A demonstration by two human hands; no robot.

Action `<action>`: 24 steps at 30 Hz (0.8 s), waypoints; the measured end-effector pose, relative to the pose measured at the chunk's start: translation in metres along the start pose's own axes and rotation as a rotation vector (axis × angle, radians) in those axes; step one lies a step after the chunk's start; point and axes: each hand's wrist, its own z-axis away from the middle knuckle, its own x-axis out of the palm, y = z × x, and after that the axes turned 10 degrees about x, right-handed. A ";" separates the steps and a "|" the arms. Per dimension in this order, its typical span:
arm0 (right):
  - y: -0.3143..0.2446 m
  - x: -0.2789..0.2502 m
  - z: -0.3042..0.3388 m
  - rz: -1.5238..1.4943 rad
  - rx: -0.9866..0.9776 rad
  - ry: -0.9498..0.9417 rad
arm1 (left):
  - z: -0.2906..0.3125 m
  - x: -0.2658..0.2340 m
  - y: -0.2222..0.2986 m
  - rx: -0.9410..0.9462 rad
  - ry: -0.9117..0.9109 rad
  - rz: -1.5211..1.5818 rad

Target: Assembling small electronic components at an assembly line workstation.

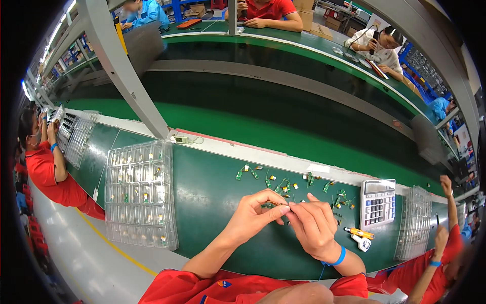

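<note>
My left hand (255, 215) and my right hand (315, 228) meet over the green bench top, fingertips together. Both pinch a small, thin piece with an orange-brown edge; the fingers cover most of it, so its kind is unclear. A blue band circles my right wrist. Just beyond my hands lie several small green circuit boards (310, 178) with yellow and white parts attached, scattered loosely. More of them spread to the right, near a white calculator (377, 203).
At left sits a clear compartment tray (140, 195) holding small boards. An orange-handled tool (360, 233) and a white object (361, 243) lie below the calculator. Another clear tray (414, 223) stands at right. Beyond the ledge runs a green conveyor (243, 138). Co-workers sit on both sides and opposite.
</note>
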 end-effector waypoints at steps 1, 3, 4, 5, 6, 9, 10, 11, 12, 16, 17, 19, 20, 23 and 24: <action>-0.001 -0.001 0.000 0.000 0.000 -0.003 | 0.000 0.000 0.001 -0.010 -0.018 0.016; -0.002 -0.002 -0.001 -0.002 -0.002 -0.004 | 0.000 0.002 0.000 0.010 -0.013 0.044; -0.002 -0.003 -0.001 -0.003 -0.004 -0.003 | 0.000 0.003 0.000 0.030 -0.010 0.072; -0.003 -0.003 -0.001 -0.004 -0.004 -0.004 | 0.001 0.003 -0.002 0.030 -0.008 0.072; -0.003 -0.004 -0.002 -0.008 -0.001 -0.004 | 0.001 0.003 -0.004 0.056 -0.002 0.072; -0.004 -0.004 -0.002 -0.010 0.003 -0.001 | 0.002 0.005 -0.007 0.083 0.015 0.094; -0.004 -0.004 -0.003 -0.009 0.004 0.003 | 0.002 0.005 -0.008 0.084 0.025 0.115; -0.005 -0.004 -0.003 -0.010 0.004 0.001 | 0.002 0.006 -0.007 0.083 0.027 0.116; -0.006 -0.004 -0.003 -0.031 0.017 0.001 | 0.003 0.007 -0.007 0.085 0.034 0.124; -0.006 -0.003 -0.002 -0.050 0.021 0.001 | 0.005 0.007 -0.007 0.089 0.052 0.137; -0.006 -0.003 -0.002 -0.054 0.019 0.000 | 0.005 0.007 -0.006 0.091 0.056 0.135; -0.007 -0.005 -0.002 -0.075 0.031 -0.001 | 0.005 0.006 -0.002 0.072 0.019 0.086; -0.007 -0.005 -0.002 -0.077 0.033 -0.002 | 0.005 0.007 -0.001 0.070 0.021 0.084; -0.008 -0.006 -0.003 -0.073 0.061 -0.007 | 0.005 0.007 0.000 0.057 0.020 0.111; -0.009 -0.006 -0.004 -0.070 0.075 -0.025 | 0.006 0.007 0.000 0.063 0.019 0.096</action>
